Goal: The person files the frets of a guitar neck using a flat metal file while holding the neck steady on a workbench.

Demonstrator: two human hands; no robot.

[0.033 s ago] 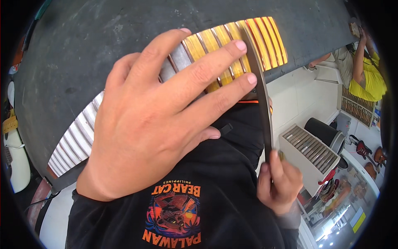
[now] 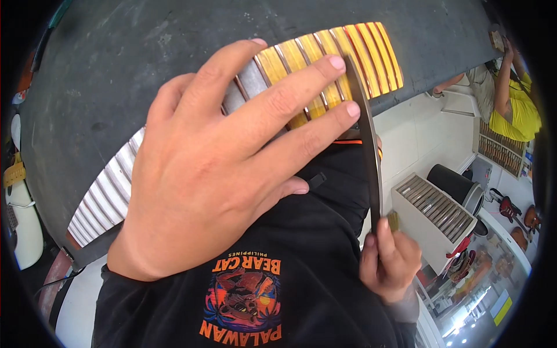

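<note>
A guitar neck (image 2: 380, 58) lies across the dark bench, its fretboard covered in yellow and silver strips between the metal frets. My left hand (image 2: 203, 162) rests flat over the middle of it, fingers spread, hiding part of the fretboard. Two of its fingertips are at the side of a long, narrow dark metal file (image 2: 369, 145). Low on the right, my right hand (image 2: 391, 261) grips the near end of this file. The far end of the tool lies across the yellow-covered frets.
The dark bench top (image 2: 145, 52) spreads beyond the neck. On the right stand a pale box (image 2: 432, 209) of slim pieces in a row and a black bin (image 2: 449, 182). A person in a yellow shirt (image 2: 516, 113) works at the far right; guitars (image 2: 505, 209) are farther back.
The file has slid a little toward me across the frets, along with my right hand. My left hand and the neck stay nearly where they were.
</note>
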